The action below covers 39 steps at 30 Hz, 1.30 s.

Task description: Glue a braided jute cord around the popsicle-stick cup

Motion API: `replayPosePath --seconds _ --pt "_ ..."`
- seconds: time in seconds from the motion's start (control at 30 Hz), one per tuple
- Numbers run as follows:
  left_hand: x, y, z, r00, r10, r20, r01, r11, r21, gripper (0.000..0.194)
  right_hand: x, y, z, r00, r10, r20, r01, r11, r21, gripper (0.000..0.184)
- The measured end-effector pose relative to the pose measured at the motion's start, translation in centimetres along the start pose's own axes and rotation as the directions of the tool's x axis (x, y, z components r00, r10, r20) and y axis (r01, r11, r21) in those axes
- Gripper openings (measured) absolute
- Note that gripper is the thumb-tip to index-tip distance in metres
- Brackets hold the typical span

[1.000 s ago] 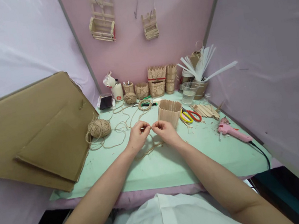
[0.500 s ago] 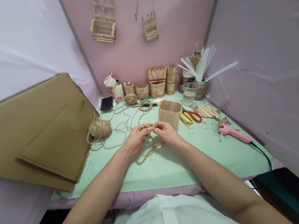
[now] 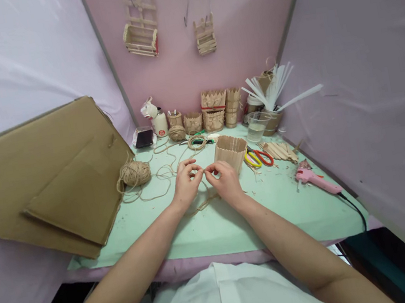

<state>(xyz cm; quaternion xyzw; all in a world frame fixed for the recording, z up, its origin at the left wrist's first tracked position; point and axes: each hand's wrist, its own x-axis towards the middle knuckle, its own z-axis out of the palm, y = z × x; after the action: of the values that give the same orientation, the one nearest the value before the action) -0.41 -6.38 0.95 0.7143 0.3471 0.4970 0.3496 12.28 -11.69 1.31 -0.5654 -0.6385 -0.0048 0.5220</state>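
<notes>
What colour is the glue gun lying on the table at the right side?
The glue gun is pink with a black cord, seen in the head view.

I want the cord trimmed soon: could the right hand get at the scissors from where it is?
Probably yes. The scissors lie flat on the table right of the stick cup, beside the right hand, nothing covering them; the hand is pinching twine, though.

I see the twine ball (image 3: 135, 173) left of my hands — stick cup (image 3: 229, 152) just behind, glue gun (image 3: 314, 179) right.

Tan jute twine (image 3: 206, 202), looped, pinched taut.
</notes>
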Motion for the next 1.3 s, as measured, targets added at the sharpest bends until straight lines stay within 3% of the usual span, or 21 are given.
replayPosePath --seconds 0.33,0.53,0.7,0.77,0.87,0.97,1.07,1.13,1.17,1.23,1.3 --pt "-0.3 0.5 0.1 1.000 -0.003 0.009 0.002 0.997 0.074 0.007 -0.1 0.1 0.0 0.994 -0.088 0.057 0.095 0.985 -0.144 0.013" --pt "-0.1 0.1 0.2 0.994 -0.042 0.096 0.037 0.998 0.053 0.010 0.1 0.9 -0.1 0.993 -0.086 0.086 0.098 0.983 -0.153 0.012" --pt "-0.1 -0.1 0.1 0.962 -0.137 0.234 0.120 0.989 0.086 0.018 0.2 1.0 -0.3 0.992 -0.038 0.121 0.053 0.992 -0.118 0.011" --pt "-0.2 0.1 -0.1 0.966 -0.098 0.238 0.058 0.984 0.170 0.016 0.2 0.9 -0.3 0.990 -0.011 0.143 0.023 0.996 -0.086 0.010" --pt "-0.3 0.6 -0.4 0.966 0.059 0.250 -0.155 0.910 0.385 0.016 0.3 0.8 -0.3 0.977 0.110 0.184 -0.110 0.994 -0.012 0.007" --pt "-0.4 0.8 -0.4 0.915 0.199 0.351 -0.374 0.747 0.550 0.019 0.6 1.0 -0.5 0.893 0.327 0.308 -0.380 0.916 0.127 0.007" --pt "-0.4 0.8 -0.3 0.881 0.231 0.414 -0.447 0.697 0.561 0.022 1.0 1.3 -1.0 0.704 0.443 0.556 -0.673 0.665 0.322 0.015" --pt "-0.4 0.8 -0.2 0.904 0.201 0.378 -0.384 0.771 0.509 0.020 1.3 1.5 -1.4 0.617 0.423 0.663 -0.771 0.494 0.402 0.018" --pt "-0.3 0.8 -0.2 0.927 0.154 0.341 -0.308 0.831 0.463 0.018 1.4 1.5 -1.5 0.615 0.423 0.666 -0.778 0.461 0.426 0.018" --pt "-0.2 0.8 -0.2 0.964 -0.001 0.265 -0.087 0.943 0.321 0.016 1.5 1.6 -1.7 0.690 0.456 0.563 -0.718 0.530 0.451 0.016" --pt "0.0 0.7 -0.3 0.962 -0.154 0.227 0.121 0.981 0.153 0.016 1.4 1.5 -1.6 0.799 0.452 0.397 -0.595 0.692 0.409 0.018"
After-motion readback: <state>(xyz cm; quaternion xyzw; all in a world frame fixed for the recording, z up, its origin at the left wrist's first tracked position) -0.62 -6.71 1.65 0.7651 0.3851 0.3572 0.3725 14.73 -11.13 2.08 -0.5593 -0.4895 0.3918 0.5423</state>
